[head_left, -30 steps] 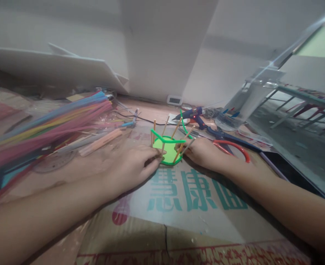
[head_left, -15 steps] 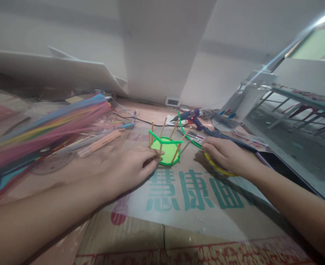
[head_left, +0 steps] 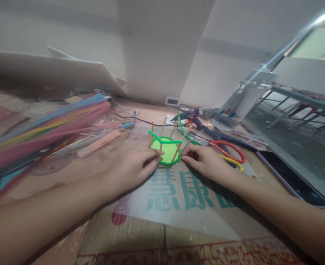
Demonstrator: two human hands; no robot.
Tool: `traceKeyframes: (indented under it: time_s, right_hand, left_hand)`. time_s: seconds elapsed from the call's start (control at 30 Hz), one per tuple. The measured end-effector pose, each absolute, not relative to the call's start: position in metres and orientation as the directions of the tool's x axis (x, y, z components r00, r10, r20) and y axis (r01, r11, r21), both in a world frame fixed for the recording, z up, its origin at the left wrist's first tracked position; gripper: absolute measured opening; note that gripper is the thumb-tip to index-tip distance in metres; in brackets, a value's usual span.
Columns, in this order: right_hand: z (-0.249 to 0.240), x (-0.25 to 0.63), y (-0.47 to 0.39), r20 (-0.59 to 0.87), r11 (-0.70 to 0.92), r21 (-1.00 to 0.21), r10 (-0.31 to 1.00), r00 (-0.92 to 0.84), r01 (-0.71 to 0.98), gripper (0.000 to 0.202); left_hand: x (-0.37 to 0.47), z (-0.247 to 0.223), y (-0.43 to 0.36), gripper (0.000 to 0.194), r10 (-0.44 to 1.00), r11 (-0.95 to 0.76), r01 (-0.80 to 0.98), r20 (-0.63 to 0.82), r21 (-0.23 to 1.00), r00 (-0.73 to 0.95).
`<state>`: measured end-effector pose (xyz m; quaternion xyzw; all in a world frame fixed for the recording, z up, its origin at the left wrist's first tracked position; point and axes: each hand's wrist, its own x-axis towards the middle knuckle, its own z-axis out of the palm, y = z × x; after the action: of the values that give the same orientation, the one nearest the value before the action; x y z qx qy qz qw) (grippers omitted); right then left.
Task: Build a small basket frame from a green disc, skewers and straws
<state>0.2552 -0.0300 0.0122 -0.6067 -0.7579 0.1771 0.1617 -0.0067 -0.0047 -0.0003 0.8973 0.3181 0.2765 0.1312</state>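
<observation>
Blue glue gun (head_left: 192, 115), red-handled scissors (head_left: 228, 149), colourful straw bundle (head_left: 49, 125), dark tablet (head_left: 292, 178)

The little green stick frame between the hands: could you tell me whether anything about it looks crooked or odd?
Yes. On the green stick frame, the wooden sticks splay outward at uneven angles, and a loose green strand curls up past the rim at the back right. The left hand and right hand touch its base.
</observation>
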Motion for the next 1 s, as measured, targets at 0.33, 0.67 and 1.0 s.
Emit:
traceKeyframes:
  time_s: [0.33,0.67,1.0]
  right_hand:
    - [0.082,0.317,-0.025,0.370,0.065,-0.349,0.926,0.074,0.935,0.019]
    - [0.089,0.335,-0.024,0.253,0.140,-0.605,0.967,0.023,0.784,0.037]
    - [0.071,0.345,0.019,0.263,0.091,-0.264,0.965,-0.019,0.960,0.049]
  left_hand:
    - [-0.006,-0.001,-0.005,0.019,0.646,-0.762,0.509,0.415,0.401,0.641]
    - [-0.006,-0.001,-0.005,0.023,0.663,-0.745,0.511,0.385,0.429,0.642]
    - [-0.034,0.044,-0.012,0.029,0.573,-0.768,0.639,0.503,0.052,0.647]
